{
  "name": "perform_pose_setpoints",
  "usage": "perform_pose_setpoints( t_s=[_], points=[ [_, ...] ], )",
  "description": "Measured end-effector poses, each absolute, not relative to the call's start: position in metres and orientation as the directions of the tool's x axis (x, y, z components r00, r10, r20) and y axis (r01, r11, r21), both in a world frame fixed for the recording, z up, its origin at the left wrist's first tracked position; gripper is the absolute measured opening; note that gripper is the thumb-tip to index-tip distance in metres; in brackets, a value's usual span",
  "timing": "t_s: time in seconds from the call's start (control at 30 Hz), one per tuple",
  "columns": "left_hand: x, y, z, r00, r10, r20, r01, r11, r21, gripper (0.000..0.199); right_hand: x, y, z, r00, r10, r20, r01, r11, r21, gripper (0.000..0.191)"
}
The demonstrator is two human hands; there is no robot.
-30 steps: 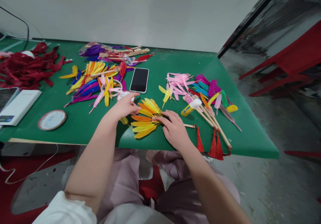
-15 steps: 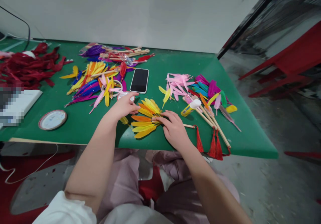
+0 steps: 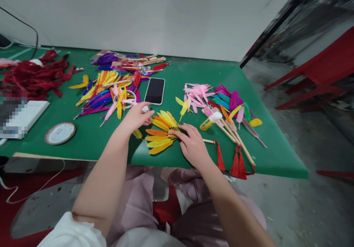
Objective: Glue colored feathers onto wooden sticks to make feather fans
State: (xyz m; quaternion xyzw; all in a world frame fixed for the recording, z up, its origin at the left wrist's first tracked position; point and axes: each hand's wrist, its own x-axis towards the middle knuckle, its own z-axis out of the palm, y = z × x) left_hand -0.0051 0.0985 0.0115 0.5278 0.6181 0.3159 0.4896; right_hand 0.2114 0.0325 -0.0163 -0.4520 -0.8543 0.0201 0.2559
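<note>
A fan of yellow and orange feathers (image 3: pixel 159 143) lies on the green table in front of me, its wooden handle (image 3: pixel 208 141) coming out to the right. My right hand (image 3: pixel 192 143) is closed round the fan's base, the thumb pressing where the quills meet. At the upper left tips of the feathers is my left hand (image 3: pixel 137 118), fingers bent and drawn together; what they pinch is hidden. Something small and white (image 3: pixel 145 109) shows between its fingers. A loose yellow feather (image 3: pixel 137 134) lies partly under the left hand.
A phone (image 3: pixel 155 91) lies beyond my hands. To the right are a glue stick (image 3: pixel 211 121), pink feathers (image 3: pixel 197 95) and tasselled sticks (image 3: pixel 242 147). To the left are mixed feathers (image 3: pixel 102 97), a round lid (image 3: pixel 60 133) and dark red cloth strips (image 3: pixel 35 73).
Both hands stay almost in place on the feathers. The left hand has shifted slightly, now covering most of the round white thing beneath it. The whole view has moved a little.
</note>
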Motion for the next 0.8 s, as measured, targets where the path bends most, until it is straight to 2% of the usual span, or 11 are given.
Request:
perform_pose_setpoints(
  t_s=[0.17,0.37,0.8],
  points=[
    [-0.0014,0.0968,0.0142,0.085,0.944,-0.318,0.38,0.264,0.886,0.055,0.2106,0.0332,-0.0168,-0.464,0.778,0.424,0.765,0.593,-0.25,0.041],
    [-0.0012,0.0963,0.0142,0.058,0.946,-0.319,0.377,0.275,0.884,0.048,0.2105,0.0336,-0.0175,-0.464,0.775,0.428,0.763,0.595,-0.251,0.039],
    [-0.0018,0.0953,0.0129,0.095,0.945,-0.313,0.409,0.249,0.878,0.05,0.211,0.0348,-0.0191,-0.464,0.772,0.434,0.751,0.603,-0.27,0.04]
  ],
)
